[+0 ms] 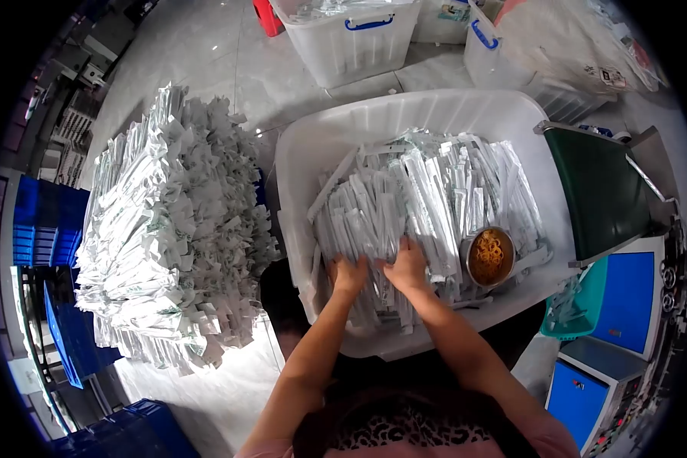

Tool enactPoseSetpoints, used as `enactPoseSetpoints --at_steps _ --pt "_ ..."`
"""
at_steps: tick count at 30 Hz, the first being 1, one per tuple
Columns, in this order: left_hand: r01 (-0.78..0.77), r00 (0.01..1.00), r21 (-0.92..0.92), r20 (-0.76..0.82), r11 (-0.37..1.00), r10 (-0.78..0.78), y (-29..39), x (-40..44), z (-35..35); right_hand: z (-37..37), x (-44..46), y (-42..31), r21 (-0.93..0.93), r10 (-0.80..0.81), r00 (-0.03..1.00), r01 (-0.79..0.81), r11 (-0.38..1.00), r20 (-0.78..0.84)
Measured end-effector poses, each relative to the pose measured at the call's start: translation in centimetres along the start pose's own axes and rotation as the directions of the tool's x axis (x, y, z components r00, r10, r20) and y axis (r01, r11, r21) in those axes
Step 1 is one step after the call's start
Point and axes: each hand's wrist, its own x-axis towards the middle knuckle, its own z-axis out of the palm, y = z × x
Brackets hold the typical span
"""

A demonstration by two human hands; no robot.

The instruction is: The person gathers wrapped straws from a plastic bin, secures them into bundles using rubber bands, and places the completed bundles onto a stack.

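Packets lie between left hand and right hand, probably for bunching (whether fingers clamp any, one cannot tell).

A large, translucent white tub with ribbed walls carries a dense layer of long, thin, clear-and-white packets, most pointing roughly from 12 toward 6 o'clock. One packet leans apart along the wall at 10 o'clock. At 4 o'clock, a round metal bowl sits among the packets, holding small orange-yellow rings. More packets lie at odd angles near the rim at 6 o'clock, overlapping one another.
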Motion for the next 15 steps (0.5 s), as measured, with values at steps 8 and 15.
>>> enactPoseSetpoints --at_steps 8,15 --pt "0.251 0.967 -0.468 0.168 0.848 -0.193 -3.2 0.6 1.6 0.7 -0.6 -5.0 0.167 0.133 0.969 -0.169 0.972 0.208" --pt "0.044 0.996 -0.248 0.091 0.968 -0.022 2.1 -1.2 -1.3 1.8 -0.2 -3.1 0.17 0.205 0.936 -0.26 0.95 0.287"
